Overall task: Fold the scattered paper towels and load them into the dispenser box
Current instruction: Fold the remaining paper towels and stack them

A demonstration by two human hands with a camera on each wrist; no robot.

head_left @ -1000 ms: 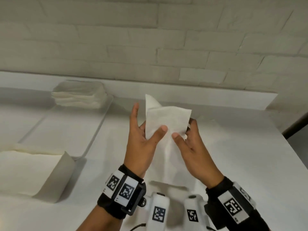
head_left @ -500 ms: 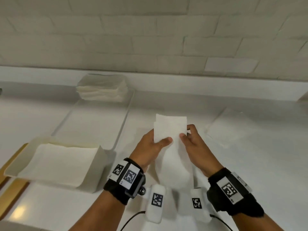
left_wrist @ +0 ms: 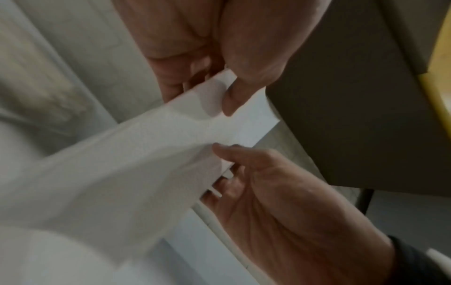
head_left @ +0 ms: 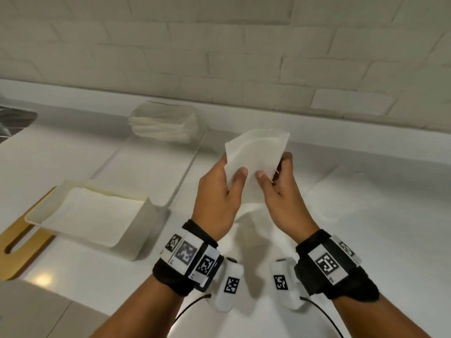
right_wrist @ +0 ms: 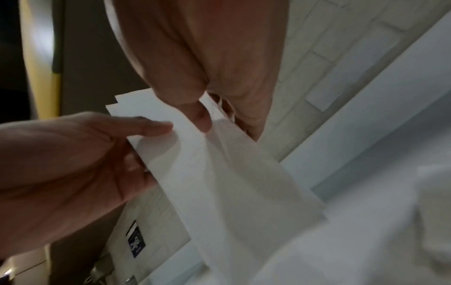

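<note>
White table (head_left: 366, 240) carries the dispenser box (head_left: 102, 215) (left). Both hands, left (head_left: 219, 191) and right (head_left: 280, 189), pinch one paper towel (head_left: 256, 154), now raised higher than before; folding continues.

Above the white counter (head_left: 366, 240), the left hand (head_left: 217, 198) and right hand (head_left: 280, 193) pinch a white paper towel (head_left: 256, 154) by thumb and fingers. A cream open-topped dispenser box (head_left: 136, 230) sits left, a stack of folded white towels (head_left: 163, 123) behind it.

A wooden board (head_left: 22, 245) lies on the white counter (head_left: 366, 240) below a brick wall (head_left: 219, 57).
</note>
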